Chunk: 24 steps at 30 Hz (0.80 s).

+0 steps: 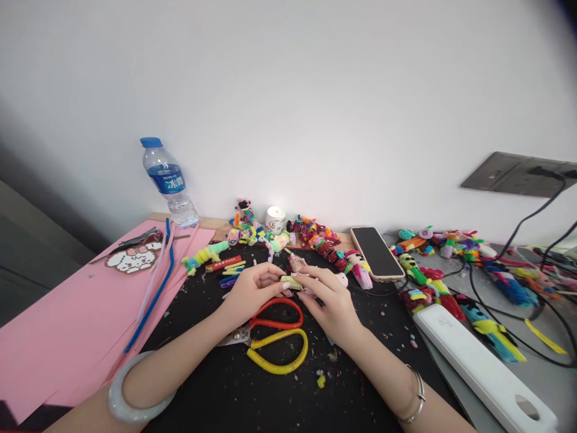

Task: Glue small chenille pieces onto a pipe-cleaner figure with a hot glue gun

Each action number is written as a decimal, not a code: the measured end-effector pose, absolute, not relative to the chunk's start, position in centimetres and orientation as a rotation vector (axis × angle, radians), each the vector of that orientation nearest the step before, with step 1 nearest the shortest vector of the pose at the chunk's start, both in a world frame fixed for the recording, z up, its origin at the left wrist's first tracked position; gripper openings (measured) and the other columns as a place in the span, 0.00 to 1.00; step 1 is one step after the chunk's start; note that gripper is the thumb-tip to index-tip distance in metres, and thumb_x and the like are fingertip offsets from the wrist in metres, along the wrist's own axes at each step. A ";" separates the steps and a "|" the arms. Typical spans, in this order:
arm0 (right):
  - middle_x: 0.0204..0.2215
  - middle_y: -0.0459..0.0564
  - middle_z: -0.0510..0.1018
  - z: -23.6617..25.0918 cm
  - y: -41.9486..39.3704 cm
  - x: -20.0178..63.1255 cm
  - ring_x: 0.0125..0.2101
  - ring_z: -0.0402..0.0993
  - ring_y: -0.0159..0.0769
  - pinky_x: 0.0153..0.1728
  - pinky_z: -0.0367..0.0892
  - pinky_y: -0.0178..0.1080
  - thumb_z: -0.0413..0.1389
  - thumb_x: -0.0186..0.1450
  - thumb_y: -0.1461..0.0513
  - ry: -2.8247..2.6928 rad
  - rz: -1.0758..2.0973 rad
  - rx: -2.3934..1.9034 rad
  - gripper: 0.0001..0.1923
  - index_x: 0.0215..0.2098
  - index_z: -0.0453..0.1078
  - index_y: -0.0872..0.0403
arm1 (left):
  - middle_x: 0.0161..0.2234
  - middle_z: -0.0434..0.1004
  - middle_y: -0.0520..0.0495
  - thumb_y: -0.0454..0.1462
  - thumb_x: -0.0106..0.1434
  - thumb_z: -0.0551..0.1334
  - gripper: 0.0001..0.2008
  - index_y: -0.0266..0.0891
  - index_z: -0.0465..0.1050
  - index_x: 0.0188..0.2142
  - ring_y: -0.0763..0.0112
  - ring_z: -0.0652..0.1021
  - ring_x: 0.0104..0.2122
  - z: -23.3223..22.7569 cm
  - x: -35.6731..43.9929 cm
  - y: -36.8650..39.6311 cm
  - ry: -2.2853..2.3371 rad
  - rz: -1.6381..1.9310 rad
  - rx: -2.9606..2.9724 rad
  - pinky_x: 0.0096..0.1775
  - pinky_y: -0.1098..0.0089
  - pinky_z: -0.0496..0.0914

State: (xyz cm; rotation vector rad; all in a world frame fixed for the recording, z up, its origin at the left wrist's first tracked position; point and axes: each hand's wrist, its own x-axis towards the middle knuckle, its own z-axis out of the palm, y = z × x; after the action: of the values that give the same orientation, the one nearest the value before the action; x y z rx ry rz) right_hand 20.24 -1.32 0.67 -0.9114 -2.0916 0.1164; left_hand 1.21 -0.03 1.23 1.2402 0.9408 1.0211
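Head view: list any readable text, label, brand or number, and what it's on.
"水润": white characters on the blue label of the water bottle, tilted, my best reading.
Small white jar: dark mark, too small to read.
Red strip on the black mat: print too blurred to read.
White power strip: faint grey mark near its end, unreadable.
Phone: screen dark, no text.

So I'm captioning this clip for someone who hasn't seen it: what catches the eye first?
Two hands, the left hand and right hand, meet at the middle of the black mat on a small pale craft piece. Just under them lie red and yellow scissors. Bright pipe-cleaner figures line the wall behind, with pink paper at the left.
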 end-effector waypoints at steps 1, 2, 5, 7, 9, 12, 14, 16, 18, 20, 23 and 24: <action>0.45 0.54 0.75 0.6 -1.3 20.2 0.47 0.71 0.39 0.47 0.69 0.42 0.53 0.65 0.66 -2.099 0.114 -0.909 0.13 0.47 0.71 0.51 | 0.28 0.80 0.49 0.37 0.51 0.68 0.11 0.35 0.70 0.33 0.68 0.81 0.30 1.2 1.2 0.0 0.932 1.015 1.211 0.36 0.68 0.75; 0.45 0.54 0.75 0.6 -1.3 20.2 0.47 0.71 0.39 0.47 0.69 0.42 0.53 0.65 0.66 -2.105 0.112 -0.906 0.13 0.47 0.71 0.51 | 0.28 0.80 0.49 0.37 0.51 0.69 0.12 0.35 0.70 0.33 0.68 0.81 0.29 1.1 1.2 0.1 0.926 1.010 1.187 0.35 0.69 0.74; 0.45 0.55 0.75 0.5 -1.3 20.2 0.47 0.71 0.38 0.47 0.69 0.42 0.53 0.65 0.66 -2.115 0.110 -0.892 0.12 0.47 0.71 0.52 | 0.27 0.80 0.49 0.38 0.49 0.70 0.13 0.35 0.70 0.32 0.69 0.80 0.29 0.9 1.2 0.2 0.923 0.984 1.142 0.34 0.70 0.74; 0.45 0.55 0.75 0.4 -1.2 20.2 0.47 0.71 0.38 0.46 0.70 0.42 0.53 0.65 0.66 -2.112 0.109 -0.881 0.12 0.46 0.72 0.53 | 0.27 0.80 0.50 0.38 0.48 0.71 0.14 0.34 0.70 0.32 0.70 0.80 0.29 0.9 1.2 0.2 0.924 0.966 1.123 0.34 0.70 0.73; 0.45 0.55 0.75 0.4 -1.2 20.2 0.46 0.72 0.38 0.46 0.70 0.41 0.54 0.65 0.66 -2.111 0.113 -0.874 0.11 0.45 0.72 0.53 | 0.26 0.80 0.50 0.38 0.48 0.71 0.14 0.34 0.70 0.31 0.71 0.80 0.28 0.9 1.3 0.1 0.924 0.952 1.115 0.33 0.71 0.73; 0.45 0.54 0.75 0.3 -1.2 20.2 0.46 0.72 0.38 0.46 0.70 0.41 0.53 0.65 0.66 -2.117 0.134 -0.875 0.11 0.45 0.72 0.51 | 0.26 0.80 0.50 0.38 0.49 0.70 0.14 0.34 0.70 0.30 0.72 0.79 0.28 1.0 1.3 0.1 0.917 0.937 1.127 0.32 0.73 0.72; 0.45 0.53 0.76 0.3 -1.3 20.2 0.46 0.72 0.38 0.47 0.70 0.41 0.54 0.65 0.66 -2.108 0.146 -0.883 0.12 0.46 0.70 0.51 | 0.26 0.79 0.50 0.38 0.50 0.70 0.14 0.34 0.69 0.31 0.73 0.79 0.27 1.1 1.3 0.1 0.911 0.934 1.137 0.31 0.74 0.72; 0.45 0.54 0.76 0.3 -1.3 20.2 0.47 0.72 0.39 0.49 0.69 0.42 0.54 0.64 0.66 -2.096 0.153 -0.896 0.15 0.50 0.68 0.52 | 0.26 0.79 0.50 0.39 0.50 0.70 0.14 0.34 0.69 0.31 0.73 0.79 0.27 1.1 1.3 0.1 0.907 0.934 1.143 0.31 0.75 0.71; 0.45 0.54 0.77 0.3 -1.3 20.3 0.46 0.73 0.39 0.48 0.69 0.42 0.55 0.64 0.66 -2.102 0.162 -0.898 0.18 0.52 0.66 0.52 | 0.27 0.79 0.50 0.39 0.51 0.69 0.14 0.34 0.68 0.32 0.74 0.79 0.27 1.1 1.3 0.1 0.901 0.931 1.151 0.30 0.75 0.72; 0.42 0.53 0.78 0.3 -1.3 20.3 0.43 0.74 0.38 0.45 0.71 0.40 0.54 0.64 0.66 -2.115 0.182 -0.890 0.16 0.51 0.67 0.52 | 0.27 0.79 0.50 0.39 0.52 0.69 0.14 0.34 0.67 0.34 0.73 0.79 0.27 1.0 1.3 0.1 0.891 0.926 1.159 0.30 0.74 0.72; 0.40 0.52 0.79 0.4 -1.2 20.2 0.41 0.75 0.36 0.43 0.72 0.38 0.52 0.65 0.68 -2.093 0.233 -0.880 0.14 0.48 0.69 0.52 | 0.31 0.78 0.49 0.38 0.54 0.67 0.14 0.36 0.67 0.38 0.72 0.79 0.30 0.8 1.3 0.0 0.865 0.944 1.187 0.33 0.73 0.73; 0.40 0.52 0.79 0.5 -1.2 20.2 0.40 0.76 0.36 0.43 0.72 0.37 0.52 0.65 0.68 -2.076 0.253 -0.886 0.13 0.48 0.69 0.53 | 0.33 0.78 0.48 0.38 0.55 0.66 0.14 0.36 0.67 0.39 0.72 0.79 0.32 0.7 1.2 0.0 0.849 0.961 1.211 0.35 0.72 0.73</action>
State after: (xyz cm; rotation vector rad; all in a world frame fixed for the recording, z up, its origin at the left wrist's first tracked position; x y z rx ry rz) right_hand 20.21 -1.23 0.52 -0.8856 -2.0757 0.2530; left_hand 1.25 0.00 0.67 1.2109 0.8487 0.9609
